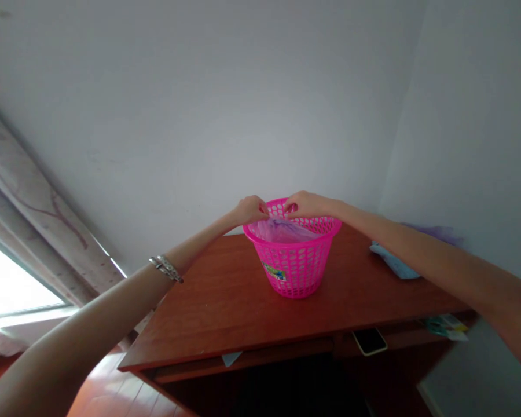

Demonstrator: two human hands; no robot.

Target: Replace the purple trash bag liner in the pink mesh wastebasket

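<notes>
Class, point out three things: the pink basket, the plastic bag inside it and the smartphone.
Pink basket [301, 267], head view: front of its perforated wall.
Plastic bag [283, 233], head view: middle of its visible part.
Smartphone [370, 340], head view: its dark screen.

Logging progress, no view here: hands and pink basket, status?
Left hand and right hand apparently pinching purple bag. Bag in pink basket, basket upright on desk. Pale-blue item right of basket, out of the way.

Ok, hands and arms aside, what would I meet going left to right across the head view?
Patterned curtain → silver bracelet → pale corner under the tabletop's edge → pink basket → phone → teal-and-white item.
</notes>
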